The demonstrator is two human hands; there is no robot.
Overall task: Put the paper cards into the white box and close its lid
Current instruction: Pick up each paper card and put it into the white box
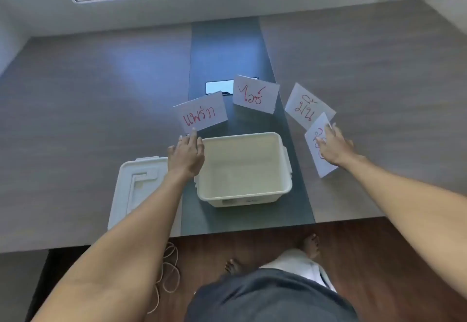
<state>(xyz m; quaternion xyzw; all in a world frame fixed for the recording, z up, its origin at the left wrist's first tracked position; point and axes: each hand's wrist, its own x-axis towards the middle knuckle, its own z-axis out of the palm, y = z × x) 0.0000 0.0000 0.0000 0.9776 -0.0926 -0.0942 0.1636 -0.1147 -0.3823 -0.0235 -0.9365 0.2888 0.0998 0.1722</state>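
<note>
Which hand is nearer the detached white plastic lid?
Left. The left hand hovers just beyond the white plastic lid's far right corner; the right hand rests on a card across the white box.

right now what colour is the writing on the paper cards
Red handwriting on white paper cards, clearest in the head view.

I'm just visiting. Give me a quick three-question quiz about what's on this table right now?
1. True or false: the box is empty.
2. How many cards show red writing? A) two B) four C) six
3. Fill in: the lid lies on the box's ____ side.

Key: 1 true. 2 B; the left hand reaches toward one card, the right hand rests on another card. 3 left.
</note>
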